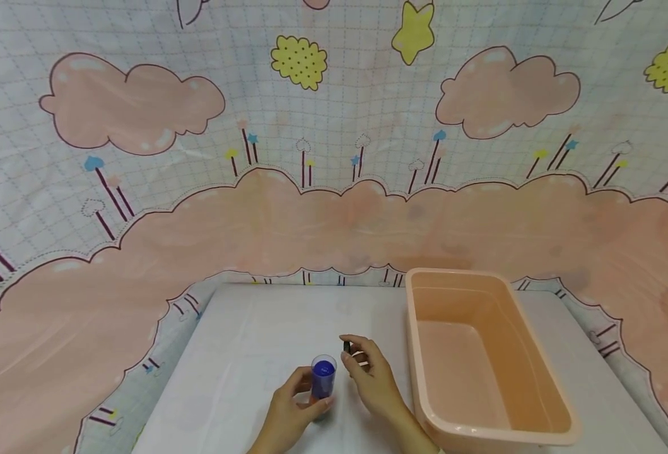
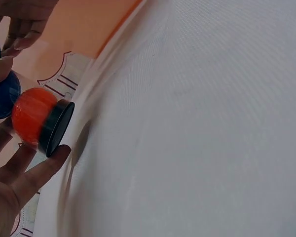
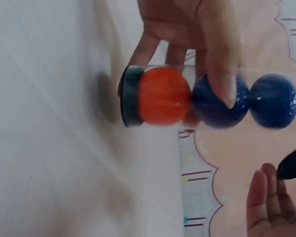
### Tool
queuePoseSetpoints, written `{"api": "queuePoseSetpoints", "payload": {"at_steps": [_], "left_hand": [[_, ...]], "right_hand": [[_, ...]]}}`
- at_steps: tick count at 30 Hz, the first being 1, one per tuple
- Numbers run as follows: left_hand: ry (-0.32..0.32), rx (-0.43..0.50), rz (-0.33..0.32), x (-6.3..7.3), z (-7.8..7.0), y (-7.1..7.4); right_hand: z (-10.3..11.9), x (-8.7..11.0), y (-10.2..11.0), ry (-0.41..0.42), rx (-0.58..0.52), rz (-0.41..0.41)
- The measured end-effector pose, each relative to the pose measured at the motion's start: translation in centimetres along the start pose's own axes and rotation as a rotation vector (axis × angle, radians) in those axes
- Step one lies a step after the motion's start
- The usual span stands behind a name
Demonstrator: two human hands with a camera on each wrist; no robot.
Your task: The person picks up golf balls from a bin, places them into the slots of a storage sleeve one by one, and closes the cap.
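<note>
My left hand grips a clear tube, thumb on one side and fingers round the other. It stands roughly upright above the table. Inside, an orange ball lies at the bottom, with two blue balls stacked over it. A black cap closes the lower end; the top end looks uncovered. To the right of the tube's mouth, my right hand pinches a small black lid between thumb and fingers, apart from the tube. The right wrist view shows only part of that lid.
A large peach plastic basin stands on the right side of the white table, close to my right forearm. Behind and around the table hangs a patterned curtain with clouds and stars.
</note>
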State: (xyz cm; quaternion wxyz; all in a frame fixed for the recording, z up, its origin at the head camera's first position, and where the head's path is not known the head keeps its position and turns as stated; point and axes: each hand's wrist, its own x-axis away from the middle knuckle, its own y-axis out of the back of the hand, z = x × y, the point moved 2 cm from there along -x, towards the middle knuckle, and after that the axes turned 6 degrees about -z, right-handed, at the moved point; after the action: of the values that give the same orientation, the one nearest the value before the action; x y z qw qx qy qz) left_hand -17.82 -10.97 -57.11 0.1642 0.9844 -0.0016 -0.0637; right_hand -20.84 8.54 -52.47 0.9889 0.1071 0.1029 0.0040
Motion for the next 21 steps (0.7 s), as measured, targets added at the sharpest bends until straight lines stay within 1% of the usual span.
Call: {"api": "queuePoseSetpoints", "payload": {"at_steps": [4, 6, 7, 9, 12, 17, 21], "left_hand": [[-0.025, -0.013, 0.017, 0.0, -0.1, -0.1], [-0.03, -0.021, 0.021, 0.0, -0.2, -0.1], [-0.021, -0.02, 0.023, -0.1, -0.2, -0.1], [-0.03, -0.027, 0.033, -0.2, -0.3, -0.1], [-0.045, -0.022, 0.062, -0.3, -0.5, -0.2], [-0.072, -0.007, 0.1, -0.4, -0.7, -0.3], [-0.088, -0.007, 0.112, -0.4, -0.8, -0.3]], "right_hand": [[0.8, 0.6, 0.3, 0.074, -0.089, -0.019], [1.0, 0.8, 0.5, 0.115, -0.112, -0.029], [1.1, 0.9, 0.6, 0.133, -0.122, -0.034], [1.2, 1.0, 0.7, 0.164, -0.14, -0.038], [1.3, 1.1, 0.8, 0.205, -0.157, -0.012], [1.2, 1.3, 0.6, 0.245, -0.11, 0.061], [1.1, 1.3, 0.7, 0.263, -0.044, 0.092]]}}
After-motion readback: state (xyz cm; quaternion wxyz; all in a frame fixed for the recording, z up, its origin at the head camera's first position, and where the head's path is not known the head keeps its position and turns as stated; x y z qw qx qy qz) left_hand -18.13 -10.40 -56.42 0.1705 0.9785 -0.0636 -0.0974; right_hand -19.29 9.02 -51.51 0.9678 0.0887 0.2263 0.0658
